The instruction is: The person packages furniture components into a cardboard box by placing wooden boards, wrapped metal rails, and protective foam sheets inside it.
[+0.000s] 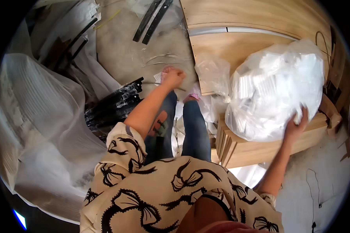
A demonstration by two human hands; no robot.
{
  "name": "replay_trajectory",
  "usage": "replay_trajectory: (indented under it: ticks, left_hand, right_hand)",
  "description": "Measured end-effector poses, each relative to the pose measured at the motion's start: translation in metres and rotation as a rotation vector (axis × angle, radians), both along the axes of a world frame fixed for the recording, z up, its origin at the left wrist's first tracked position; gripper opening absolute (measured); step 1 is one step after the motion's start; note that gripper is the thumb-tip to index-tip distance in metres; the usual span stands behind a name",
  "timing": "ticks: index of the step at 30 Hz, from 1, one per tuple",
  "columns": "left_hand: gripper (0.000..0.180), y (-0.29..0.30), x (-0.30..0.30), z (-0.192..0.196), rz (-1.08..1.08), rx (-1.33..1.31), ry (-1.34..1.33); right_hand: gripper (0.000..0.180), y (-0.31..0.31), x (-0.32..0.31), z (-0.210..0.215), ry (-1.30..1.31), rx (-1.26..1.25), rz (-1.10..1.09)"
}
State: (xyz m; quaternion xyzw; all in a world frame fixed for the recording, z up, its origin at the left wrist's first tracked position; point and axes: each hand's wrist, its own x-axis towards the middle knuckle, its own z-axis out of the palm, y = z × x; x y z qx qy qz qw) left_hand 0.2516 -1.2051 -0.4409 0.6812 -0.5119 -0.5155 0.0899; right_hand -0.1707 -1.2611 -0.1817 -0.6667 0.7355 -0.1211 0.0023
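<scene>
While my left hand (173, 78) is curled, grip unclear, my half-open right hand (296, 126) touches a bulging clear plastic bag (274, 91) stretching near-left to far-right.

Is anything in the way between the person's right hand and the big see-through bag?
No, nothing visible is. The right hand has its fingers at the clear bag's lower right side, seemingly touching it.

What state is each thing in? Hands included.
Bag: full of white pieces, neck bunched, resting on wood.
Right hand: open, fingers spread against the bag.
Left hand: fingers curled; whether it grips anything is unclear.
Boards: stacked, under the bag.
Black strips: side by side on the floor.
Sheeting: rumpled, draped.
Left sleeve: pushed up.
</scene>
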Motion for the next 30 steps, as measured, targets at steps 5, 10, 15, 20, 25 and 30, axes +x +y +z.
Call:
replay_trajectory:
  ticks: [5,10,15,20,25,30]
  left_hand:
    - [0.028,-0.026,-0.031,-0.045,0.009,0.252,0.017]
    - [0.024,-0.099,0.015,-0.133,0.286,0.191,0.054]
    - [0.033,-0.173,-0.014,-0.160,0.405,-0.099,0.269]
    - [0.061,-0.218,-0.053,-0.138,0.103,0.143,-0.115]
    - [0.056,-0.226,-0.058,-0.118,0.070,0.215,-0.166]
    - [0.043,-0.218,-0.044,-0.137,-0.092,0.049,-0.208]
  right_hand:
    - [0.019,-0.073,0.187,-0.209,-0.366,0.374,0.553]
    - [0.031,-0.109,0.251,-0.353,0.063,0.744,0.445]
    - [0.051,-0.074,0.232,-0.393,0.092,0.385,0.579]
    - [0.046,-0.072,0.210,-0.418,-0.278,0.231,0.480]
    - [0.045,-0.121,0.206,-0.396,-1.385,0.610,-0.494]
    - [0.053,-0.147,0.209,-0.398,-1.566,0.773,-0.655]
